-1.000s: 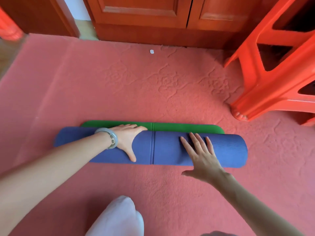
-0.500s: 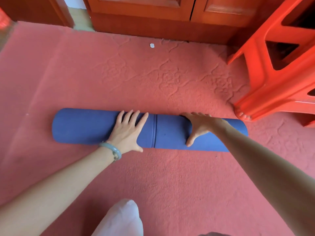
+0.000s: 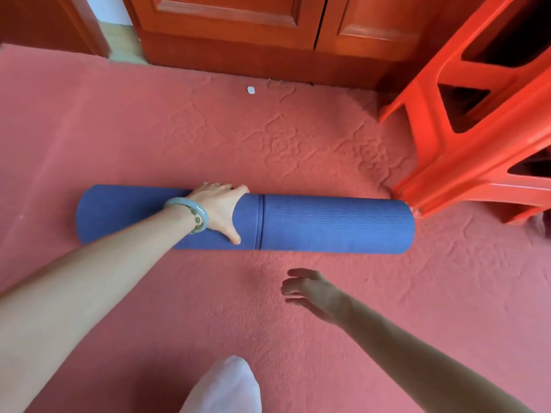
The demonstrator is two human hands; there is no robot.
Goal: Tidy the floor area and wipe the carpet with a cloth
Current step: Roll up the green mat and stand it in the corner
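On the red carpet (image 3: 149, 129), midway between the kneeling person and the wooden cabinet (image 3: 238, 25), the rolled blue mat (image 3: 334, 225) is lying fully wound, with no loose flap showing from this view. Its long axis is running left to right across the view, slightly skewed, the right end sitting further from the cabinet and touching or nearly touching the foot of the orange plastic stool (image 3: 477, 144).

The left hand (image 3: 219, 208) is draping over the top of the roll just left of its middle seam, fingers curled over the far side and thumb pressing the near face: a loose hold, not a full wrap. The right hand (image 3: 310, 290) is hovering above the carpet on the near side of the roll, fingers spread, holding nothing and touching nothing.

Judgement: the roll is lying straight ahead of the right hand, so that hand is needing only a short forward reach to meet the right half. The left hand is nearer, already in contact. A small white scrap (image 3: 251, 90) is sitting on the carpet near the cabinet base, well apart from both hands. No cloth is showing.
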